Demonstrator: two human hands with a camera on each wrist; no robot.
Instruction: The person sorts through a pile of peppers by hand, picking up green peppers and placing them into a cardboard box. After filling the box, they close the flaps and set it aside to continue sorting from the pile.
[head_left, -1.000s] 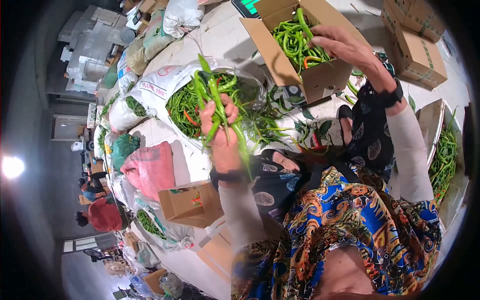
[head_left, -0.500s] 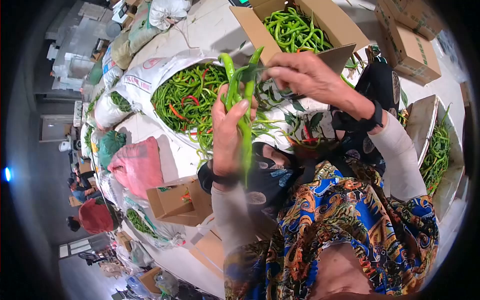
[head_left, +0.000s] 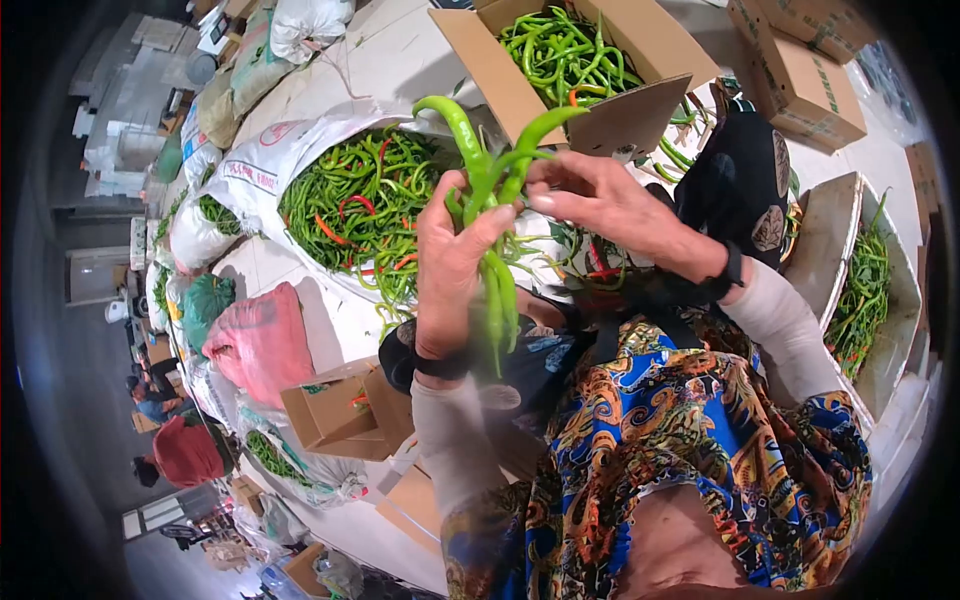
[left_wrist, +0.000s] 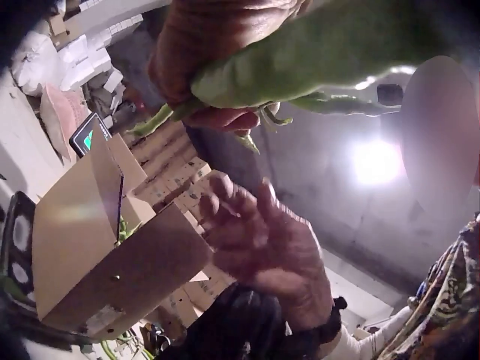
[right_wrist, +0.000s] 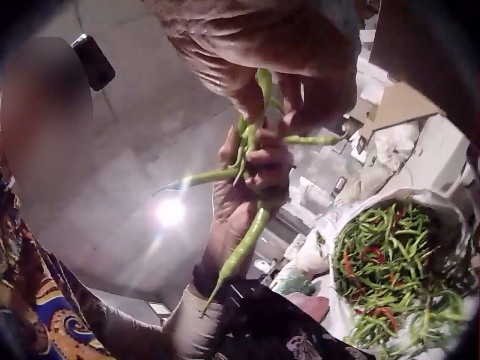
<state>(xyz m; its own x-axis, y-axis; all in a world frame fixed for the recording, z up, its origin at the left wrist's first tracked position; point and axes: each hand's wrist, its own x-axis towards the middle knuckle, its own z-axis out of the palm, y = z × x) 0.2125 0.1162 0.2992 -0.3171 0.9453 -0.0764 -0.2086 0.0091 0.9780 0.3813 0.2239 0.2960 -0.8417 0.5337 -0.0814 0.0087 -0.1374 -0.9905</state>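
Chili peppers sit bunched in left hand, fingers curled round their middles; right hand alongside, hold cannot be told. Likely light, crisp, slick: grip mid-body, gently.

Peppers in sack and carton

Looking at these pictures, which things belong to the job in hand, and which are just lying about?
Seemingly part of the job:
green peppers held in the left hand
right hand, close beside them
white sack, open, full of peppers
open cardboard box with green peppers inside

Probably just lying about:
pink sack
green bundle
closed boxes
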